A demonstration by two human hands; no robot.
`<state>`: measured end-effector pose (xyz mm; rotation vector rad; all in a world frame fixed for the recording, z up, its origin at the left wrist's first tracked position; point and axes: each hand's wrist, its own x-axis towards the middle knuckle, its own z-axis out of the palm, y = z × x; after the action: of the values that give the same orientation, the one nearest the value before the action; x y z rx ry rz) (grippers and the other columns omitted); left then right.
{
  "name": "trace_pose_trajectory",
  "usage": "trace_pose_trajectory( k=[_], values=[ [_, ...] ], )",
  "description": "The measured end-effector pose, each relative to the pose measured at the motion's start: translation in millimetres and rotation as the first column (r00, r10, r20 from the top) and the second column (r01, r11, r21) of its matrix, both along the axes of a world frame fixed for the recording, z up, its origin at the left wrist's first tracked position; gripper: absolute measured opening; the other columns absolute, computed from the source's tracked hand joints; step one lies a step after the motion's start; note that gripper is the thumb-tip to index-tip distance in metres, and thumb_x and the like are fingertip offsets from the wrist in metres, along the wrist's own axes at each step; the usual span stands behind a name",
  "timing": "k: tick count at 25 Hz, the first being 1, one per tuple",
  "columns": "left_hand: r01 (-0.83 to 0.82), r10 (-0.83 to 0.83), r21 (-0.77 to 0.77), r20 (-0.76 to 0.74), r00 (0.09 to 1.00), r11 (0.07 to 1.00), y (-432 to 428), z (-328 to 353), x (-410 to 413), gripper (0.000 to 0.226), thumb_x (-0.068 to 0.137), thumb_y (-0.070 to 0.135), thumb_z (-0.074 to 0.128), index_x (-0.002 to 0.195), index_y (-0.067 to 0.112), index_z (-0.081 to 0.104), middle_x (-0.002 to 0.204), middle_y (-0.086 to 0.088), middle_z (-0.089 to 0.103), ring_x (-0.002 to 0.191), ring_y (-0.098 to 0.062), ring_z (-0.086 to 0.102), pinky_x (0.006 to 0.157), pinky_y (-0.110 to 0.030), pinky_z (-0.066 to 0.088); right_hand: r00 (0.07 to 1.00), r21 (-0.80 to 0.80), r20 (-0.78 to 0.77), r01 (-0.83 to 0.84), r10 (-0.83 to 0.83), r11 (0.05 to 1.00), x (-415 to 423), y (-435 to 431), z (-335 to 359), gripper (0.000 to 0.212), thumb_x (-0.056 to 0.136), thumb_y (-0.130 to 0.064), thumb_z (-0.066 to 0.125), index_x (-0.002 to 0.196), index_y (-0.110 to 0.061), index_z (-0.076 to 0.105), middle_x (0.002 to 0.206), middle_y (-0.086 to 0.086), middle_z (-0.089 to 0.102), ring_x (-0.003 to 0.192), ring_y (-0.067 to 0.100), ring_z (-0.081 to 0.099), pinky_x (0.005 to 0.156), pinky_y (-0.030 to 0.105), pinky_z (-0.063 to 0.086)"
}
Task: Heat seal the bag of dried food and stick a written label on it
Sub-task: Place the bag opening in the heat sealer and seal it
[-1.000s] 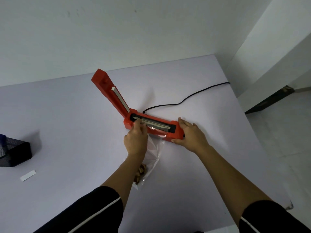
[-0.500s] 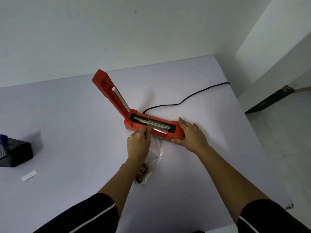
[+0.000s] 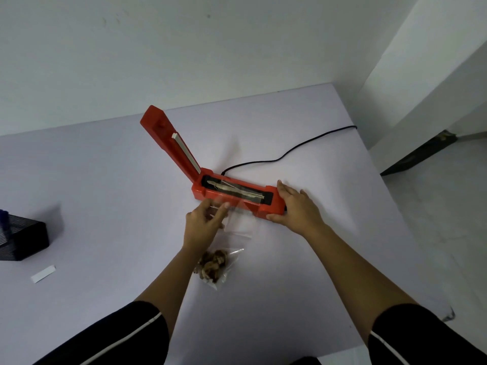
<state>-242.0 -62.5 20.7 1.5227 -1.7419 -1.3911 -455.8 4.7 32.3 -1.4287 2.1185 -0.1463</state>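
- The clear bag [image 3: 237, 230] lies flat on the bench [image 3: 105, 206], its open top draped over the sealing strip of the red heat sealer [image 3: 237, 196], the brown dried food [image 3: 212, 263] bunched at its near end.
- The left hand [image 3: 203, 225] is at the bag's left edge just short of the sealer; its fingers [image 3: 220, 210] are blurred, so whether they pinch the plastic cannot be told.
- The right hand [image 3: 296, 206] rests spread against the sealer's right end, fingers loosely open around its corner.
- The sealer's lid [image 3: 168, 140] stands raised beyond the left fingers; a black cord [image 3: 290, 151] runs away behind.
- Far left of the left fingers lie a white label strip [image 3: 43, 273] and a black mesh holder [image 3: 23, 238].
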Motion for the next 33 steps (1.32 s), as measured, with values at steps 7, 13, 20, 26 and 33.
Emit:
trace_pose_trajectory(
  k=[7, 13, 20, 26, 33],
  values=[
    [0.117, -0.118, 0.028, 0.043, 0.992, 0.993, -6.7, 7.4, 8.0, 0.014, 0.088, 0.022, 0.062, 0.089, 0.011, 0.07, 0.076, -0.003, 0.071, 0.042, -0.009, 0.063, 0.047, -0.015, 0.051, 1.0, -0.014, -0.025, -0.018, 0.017, 1.0, -0.5, 1.0, -2.4, 0.095, 0.079, -0.053, 0.064, 0.149, -0.018, 0.009, 0.154, 0.004, 0.026, 0.139, 0.029, 0.028, 0.117, 0.043, 0.015],
    [0.172, -0.17, -0.048, 0.037, 0.985, 0.984, 0.5, 27.4, -2.8, 0.019, 0.087, 0.025, 0.062, 0.086, 0.008, 0.07, 0.073, 0.002, 0.07, 0.044, -0.012, 0.063, 0.047, -0.018, 0.053, 0.999, -0.004, -0.027, -0.017, 0.017, 1.0, -1.5, -0.1, -3.9, 0.095, 0.079, -0.053, 0.064, 0.149, -0.019, 0.008, 0.153, 0.004, 0.028, 0.138, 0.029, 0.03, 0.116, 0.043, 0.015],
    [0.113, -0.112, -0.033, 0.029, 0.993, 0.993, 6.2, 33.8, -2.8, 0.016, 0.088, 0.024, 0.062, 0.089, 0.01, 0.07, 0.075, 0.002, 0.07, 0.042, -0.009, 0.061, 0.047, -0.019, 0.054, 1.0, -0.008, -0.007, -0.029, 0.028, 1.0, -3.2, 0.1, -4.0, 0.095, 0.08, -0.051, 0.064, 0.149, -0.017, 0.008, 0.154, 0.004, 0.026, 0.139, 0.026, 0.029, 0.117, 0.042, 0.013],
    [0.0, 0.002, 0.065, -0.033, 0.999, 0.998, 6.8, 40.5, 10.3, 0.02, 0.087, 0.025, 0.063, 0.09, 0.008, 0.072, 0.081, -0.006, 0.073, 0.043, -0.014, 0.061, 0.048, -0.022, 0.053, 0.994, -0.02, -0.069, -0.089, 0.087, 0.996, -7.3, 1.1, -9.4, 0.098, 0.079, -0.056, 0.061, 0.149, -0.017, 0.004, 0.156, 0.005, 0.019, 0.141, 0.026, 0.024, 0.117, 0.047, 0.009],
    [-0.207, 0.245, 0.231, -0.15, 0.958, 0.951, 20.5, 60.0, 54.7, 0.014, 0.088, 0.019, 0.064, 0.088, 0.007, 0.07, 0.072, -0.001, 0.073, 0.038, -0.008, 0.054, 0.042, -0.018, 0.043, 0.941, -0.488, 0.336, 0.202, -0.03, 0.849, 47.1, 44.8, -8.3, 0.06, 0.074, -0.023, 0.064, 0.129, -0.014, 0.042, 0.124, 0.001, 0.05, 0.113, 0.012, 0.046, 0.099, 0.043, 0.046]
  ],
)
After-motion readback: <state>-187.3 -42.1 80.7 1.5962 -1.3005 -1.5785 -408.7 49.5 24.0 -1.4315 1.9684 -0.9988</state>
